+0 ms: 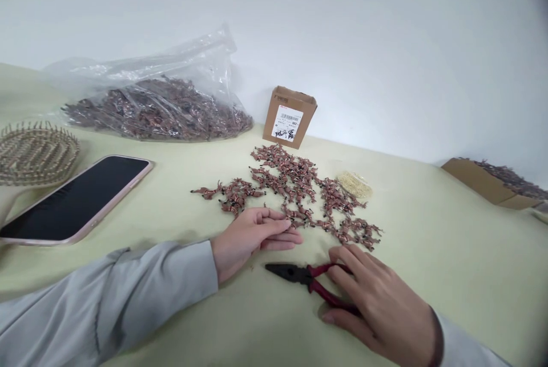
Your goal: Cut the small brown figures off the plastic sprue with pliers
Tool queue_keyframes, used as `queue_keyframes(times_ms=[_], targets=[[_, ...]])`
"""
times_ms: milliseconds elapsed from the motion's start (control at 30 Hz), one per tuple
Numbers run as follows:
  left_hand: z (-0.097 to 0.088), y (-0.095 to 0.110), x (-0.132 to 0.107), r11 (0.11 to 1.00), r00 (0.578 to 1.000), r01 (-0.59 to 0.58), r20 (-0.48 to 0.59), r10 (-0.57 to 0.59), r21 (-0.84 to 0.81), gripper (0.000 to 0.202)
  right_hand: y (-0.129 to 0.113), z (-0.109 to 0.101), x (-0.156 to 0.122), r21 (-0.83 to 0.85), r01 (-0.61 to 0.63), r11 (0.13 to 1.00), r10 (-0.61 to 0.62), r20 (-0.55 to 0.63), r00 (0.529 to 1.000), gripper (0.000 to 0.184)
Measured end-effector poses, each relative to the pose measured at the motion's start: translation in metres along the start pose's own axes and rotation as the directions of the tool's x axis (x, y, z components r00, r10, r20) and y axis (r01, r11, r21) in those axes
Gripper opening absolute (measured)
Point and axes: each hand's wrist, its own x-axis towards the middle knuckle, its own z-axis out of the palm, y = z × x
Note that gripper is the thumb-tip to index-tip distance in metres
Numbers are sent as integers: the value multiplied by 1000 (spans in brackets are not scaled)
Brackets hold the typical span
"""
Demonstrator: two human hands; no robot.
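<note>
A loose spread of small reddish-brown animal-shaped figurines (291,190) lies on the pale green tabletop (428,275). My left hand (252,236) rests flat at the spread's near edge, its fingertips beside or touching several figurines, with nothing held. To the right, my right hand (377,304) curls over the red handles of black-jawed pliers (308,278). The pliers lie on the table, their jaws pointing left towards my left wrist, and my fingers hide part of the handles.
A clear plastic bag (154,99) of similar figurines lies at the back left. Behind the spread stands a small labelled cardboard box (289,117). Also present are a smartphone (72,198), a wooden-pin hairbrush (36,153), a beige fibrous pad (354,185) and a cardboard tray (488,184) holding figurines.
</note>
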Motion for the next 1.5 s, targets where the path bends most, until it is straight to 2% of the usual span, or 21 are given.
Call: queue_keyframes(times_ms=[167,300,500,600,700,800,900,967,1067,1267,1500], targets=[[1,3,-1,1000,1000,15,-19,-15,17,9,-2,12,4,-83,55,995,-56,-6,998,9],[0,2,-1,1000,1000,10,-18,-10,7,7,3,8,7,27,151,988,-151,-2,988,11],[-1,-1,0,999,1000,-14,-5,13,-31,6,9,-14,-9,421,31,906,-83,106,991,19],[-1,-1,-1,999,1000,-6,-18,5,-52,6,10,-21,-19,458,-46,888,-38,173,984,18],[0,0,-2,997,999,-13,-41,10,-71,7,13,-29,-22,314,-5,949,-47,159,986,16],[1,0,-3,997,998,-21,-53,17,-79,11,16,-39,-18,-30,111,993,-108,85,990,13],[1,0,-2,997,999,-15,-53,11,-76,11,15,-50,-10,-332,210,920,-216,20,976,10],[1,0,-2,998,998,-7,-55,3,-68,10,14,-57,-4,-423,244,873,-262,15,965,10],[1,0,-2,998,999,-10,-44,8,-54,8,11,-71,5,-452,253,855,-263,41,964,10],[-1,-2,-2,999,999,-31,-13,31,-34,8,15,-97,21,-335,251,908,-238,80,968,9],[-2,-5,0,997,998,-62,-9,61,-44,12,25,-107,38,-341,311,887,-300,87,950,5]])
